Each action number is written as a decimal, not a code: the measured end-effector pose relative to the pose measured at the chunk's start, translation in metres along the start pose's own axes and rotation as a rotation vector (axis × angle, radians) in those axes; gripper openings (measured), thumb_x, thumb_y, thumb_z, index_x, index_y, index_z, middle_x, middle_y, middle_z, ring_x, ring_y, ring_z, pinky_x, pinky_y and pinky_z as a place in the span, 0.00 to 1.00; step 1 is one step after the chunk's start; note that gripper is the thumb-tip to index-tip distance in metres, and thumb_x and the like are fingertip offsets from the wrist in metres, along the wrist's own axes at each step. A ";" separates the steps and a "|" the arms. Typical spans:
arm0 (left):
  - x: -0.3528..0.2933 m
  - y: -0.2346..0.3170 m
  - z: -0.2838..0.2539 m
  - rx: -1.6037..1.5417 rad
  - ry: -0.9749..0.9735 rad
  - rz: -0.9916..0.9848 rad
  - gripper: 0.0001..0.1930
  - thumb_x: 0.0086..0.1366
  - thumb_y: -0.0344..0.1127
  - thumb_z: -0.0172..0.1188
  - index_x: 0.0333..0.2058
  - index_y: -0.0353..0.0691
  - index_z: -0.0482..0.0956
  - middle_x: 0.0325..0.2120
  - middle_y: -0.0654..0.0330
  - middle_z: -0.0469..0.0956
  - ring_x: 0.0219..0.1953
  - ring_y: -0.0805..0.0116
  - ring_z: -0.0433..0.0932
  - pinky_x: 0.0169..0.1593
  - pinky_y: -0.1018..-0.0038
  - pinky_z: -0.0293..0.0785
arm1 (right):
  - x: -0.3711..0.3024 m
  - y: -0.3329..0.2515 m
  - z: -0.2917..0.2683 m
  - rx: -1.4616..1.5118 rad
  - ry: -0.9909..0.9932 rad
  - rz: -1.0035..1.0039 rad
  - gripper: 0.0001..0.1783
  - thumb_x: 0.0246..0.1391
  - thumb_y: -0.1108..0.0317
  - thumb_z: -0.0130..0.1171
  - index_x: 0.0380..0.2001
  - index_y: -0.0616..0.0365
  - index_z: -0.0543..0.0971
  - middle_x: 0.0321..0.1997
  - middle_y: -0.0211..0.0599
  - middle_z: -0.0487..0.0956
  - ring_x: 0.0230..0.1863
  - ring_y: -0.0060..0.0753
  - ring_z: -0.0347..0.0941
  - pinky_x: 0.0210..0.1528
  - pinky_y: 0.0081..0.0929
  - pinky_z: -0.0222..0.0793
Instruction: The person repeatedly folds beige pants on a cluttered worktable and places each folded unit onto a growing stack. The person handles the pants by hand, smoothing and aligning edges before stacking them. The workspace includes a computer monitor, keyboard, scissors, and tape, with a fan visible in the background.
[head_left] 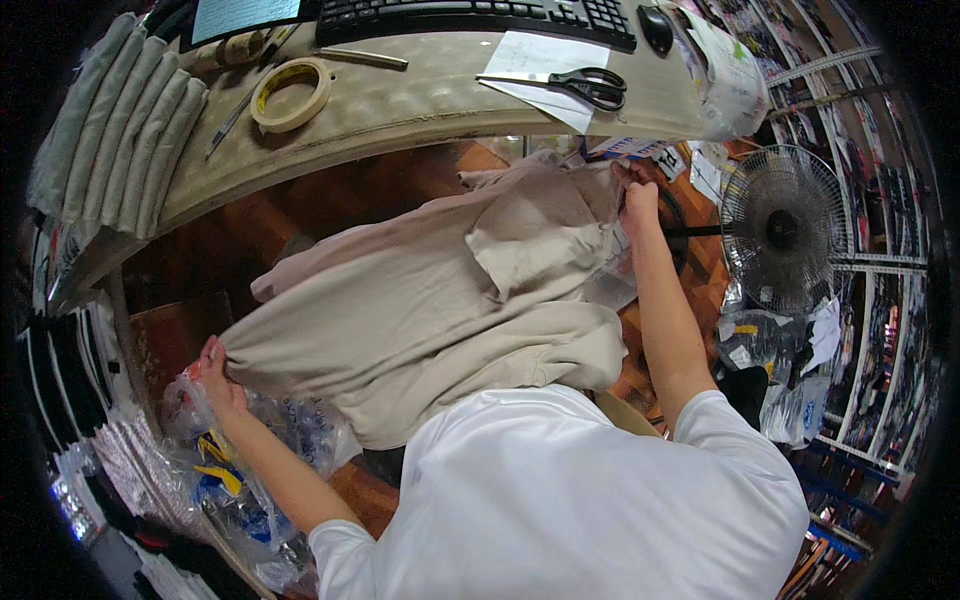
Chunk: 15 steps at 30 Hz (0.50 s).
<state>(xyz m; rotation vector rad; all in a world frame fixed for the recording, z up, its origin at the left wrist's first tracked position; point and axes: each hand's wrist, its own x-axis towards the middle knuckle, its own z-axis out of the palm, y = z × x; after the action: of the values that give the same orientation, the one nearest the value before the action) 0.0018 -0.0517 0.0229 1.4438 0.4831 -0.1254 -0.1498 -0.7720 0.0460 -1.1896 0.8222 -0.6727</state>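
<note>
A large beige cloth garment (400, 290) lies stretched across my lap, just below the desk edge; whether it is a top or trousers I cannot tell. My left hand (218, 376) pinches one end of it at the lower left. At the upper right my right hand (637, 196) grips the opposite end, arm extended. Between the two hands the cloth hangs in long creases, with a loose flap folded over near the right side. A pinkish layer shows along its far edge. Its near part bunches against my white shirt.
On the desk (420, 110) are a tape roll (290, 95), scissors (590, 88) on paper, a keyboard (480, 18), a mouse (655, 30) and folded cloths (120, 130). A floor fan (783, 228) stands right; plastic bags (255, 480) lie left, beside racks of goods.
</note>
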 end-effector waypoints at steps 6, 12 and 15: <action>0.051 0.013 0.024 0.413 0.229 0.135 0.17 0.54 0.38 0.68 0.40 0.38 0.77 0.37 0.60 0.77 0.40 0.70 0.73 0.46 0.74 0.69 | 0.058 0.034 0.013 -0.518 -0.001 -0.135 0.15 0.43 0.73 0.66 0.33 0.57 0.70 0.32 0.33 0.75 0.35 0.28 0.70 0.38 0.28 0.65; 0.071 -0.079 0.012 0.222 0.125 0.086 0.22 0.58 0.47 0.63 0.47 0.40 0.74 0.46 0.61 0.74 0.45 0.70 0.72 0.47 0.72 0.68 | 0.016 0.043 0.042 -0.998 -0.179 -0.462 0.17 0.47 0.66 0.62 0.41 0.59 0.72 0.35 0.42 0.78 0.38 0.41 0.75 0.42 0.34 0.71; 0.008 -0.079 0.076 0.072 0.002 -0.411 0.30 0.62 0.59 0.49 0.55 0.44 0.68 0.54 0.61 0.70 0.54 0.62 0.68 0.56 0.63 0.63 | -0.048 0.012 0.052 -1.090 -0.370 -0.412 0.18 0.48 0.67 0.61 0.42 0.59 0.72 0.33 0.44 0.79 0.34 0.43 0.76 0.39 0.35 0.71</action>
<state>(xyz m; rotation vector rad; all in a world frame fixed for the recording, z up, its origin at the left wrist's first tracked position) -0.0016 -0.1348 -0.0490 1.3987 0.7794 -0.4732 -0.1320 -0.7023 0.0525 -2.4316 0.6139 -0.2666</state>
